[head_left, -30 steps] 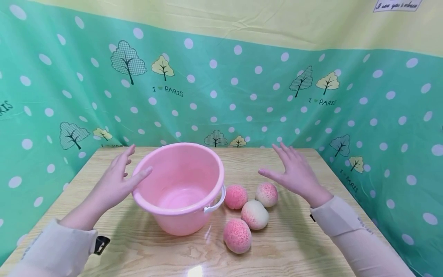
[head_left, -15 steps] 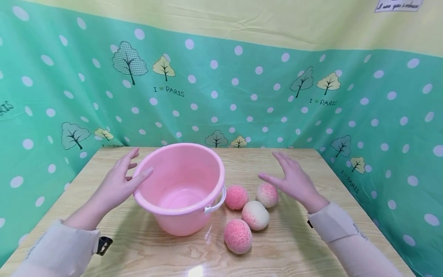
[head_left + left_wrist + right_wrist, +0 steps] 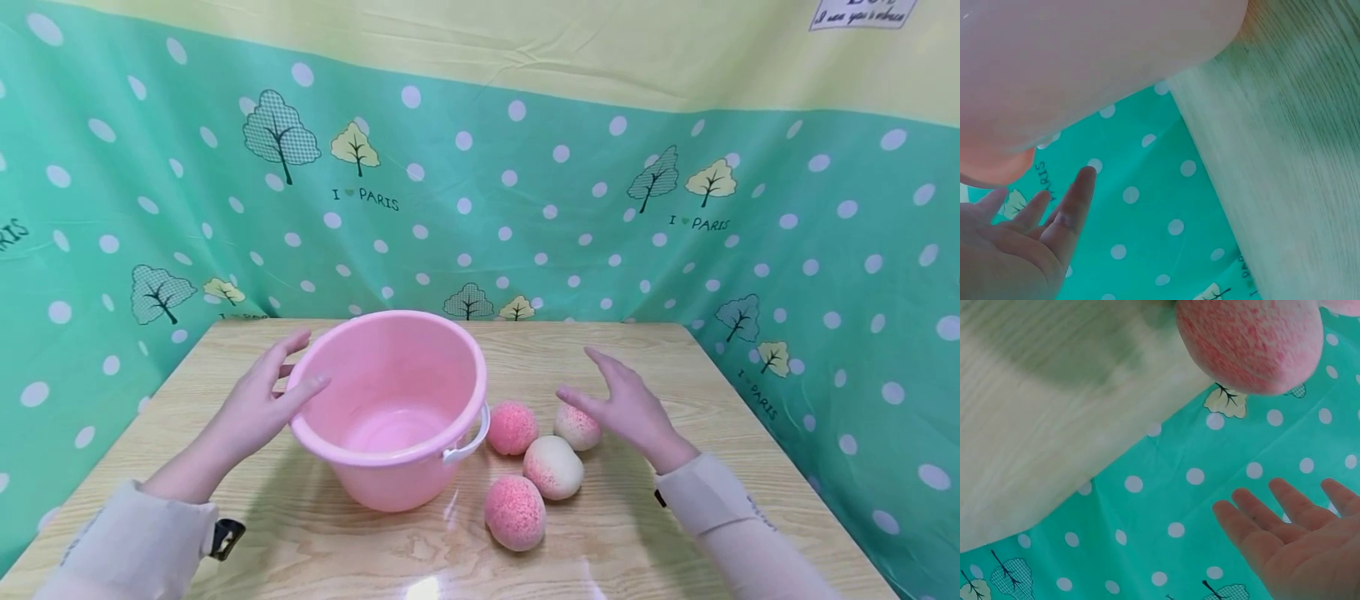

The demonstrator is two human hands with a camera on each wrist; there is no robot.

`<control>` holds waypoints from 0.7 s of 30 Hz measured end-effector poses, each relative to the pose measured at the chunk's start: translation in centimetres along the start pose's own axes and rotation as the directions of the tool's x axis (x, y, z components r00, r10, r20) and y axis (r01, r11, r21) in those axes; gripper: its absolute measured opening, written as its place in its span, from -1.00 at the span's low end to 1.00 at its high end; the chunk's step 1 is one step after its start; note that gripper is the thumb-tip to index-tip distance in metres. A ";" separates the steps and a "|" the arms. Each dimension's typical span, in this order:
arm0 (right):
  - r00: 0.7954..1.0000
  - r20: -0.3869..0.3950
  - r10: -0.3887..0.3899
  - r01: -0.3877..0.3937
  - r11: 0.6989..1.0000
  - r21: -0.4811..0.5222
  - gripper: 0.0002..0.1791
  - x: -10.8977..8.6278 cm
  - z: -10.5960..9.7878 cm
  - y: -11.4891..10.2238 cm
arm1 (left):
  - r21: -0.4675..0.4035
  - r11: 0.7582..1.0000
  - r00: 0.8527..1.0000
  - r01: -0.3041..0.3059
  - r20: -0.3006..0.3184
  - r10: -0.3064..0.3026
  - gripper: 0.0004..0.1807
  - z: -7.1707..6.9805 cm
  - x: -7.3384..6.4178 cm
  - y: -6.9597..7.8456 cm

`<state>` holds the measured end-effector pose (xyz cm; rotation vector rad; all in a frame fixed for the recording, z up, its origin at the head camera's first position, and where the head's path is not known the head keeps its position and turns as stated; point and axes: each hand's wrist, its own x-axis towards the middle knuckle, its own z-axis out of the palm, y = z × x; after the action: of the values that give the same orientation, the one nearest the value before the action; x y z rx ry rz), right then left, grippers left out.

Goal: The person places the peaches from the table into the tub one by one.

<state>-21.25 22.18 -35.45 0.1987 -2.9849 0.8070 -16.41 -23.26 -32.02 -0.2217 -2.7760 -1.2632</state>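
head: high, forward-down | left wrist: close at bucket (image 3: 1097, 56) | right wrist: close at ball (image 3: 1250, 347) | all share: curtain (image 3: 438, 117)

My head feed: left forearm (image 3: 183, 477) and right forearm (image 3: 750, 533) reach forward, pale sleeves (image 3: 142, 542) turned back. I log left grip (image 3: 258, 404): fingers loosely bent, thumb apart; right grip (image 3: 632, 411): fingers relaxed, thumb spread inward.

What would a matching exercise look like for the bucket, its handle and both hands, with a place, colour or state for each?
1. Bucket
2. Handle
3. Left hand
4. Right hand

A. Thumb and fingers apart, near the balls
B. Upright on the table
C. White
D. Thumb at the bucket's rim

Pairs: 1-B, 2-C, 3-D, 4-A
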 end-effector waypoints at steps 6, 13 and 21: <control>1.000 0.018 0.018 -0.018 1.000 0.013 0.17 0.0 0.8 0.3 | -0.024 0.999 1.000 -0.022 0.009 0.022 -0.15 0.2 -0.1 -0.2; 0.999 0.034 0.031 -0.032 0.999 0.031 0.14 -0.1 1.6 0.7 | -0.051 0.997 0.998 -0.055 0.021 0.056 -0.19 0.4 -0.1 -0.5; 0.997 0.052 0.050 -0.054 0.996 0.076 0.11 0.0 2.5 1.2 | -0.084 0.994 0.996 -0.077 0.034 0.080 -0.22 0.5 -0.1 -0.5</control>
<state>-21.42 21.98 -38.25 0.1465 -3.0195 0.9375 -16.41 -23.23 -32.74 -0.3598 -2.7192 -1.3695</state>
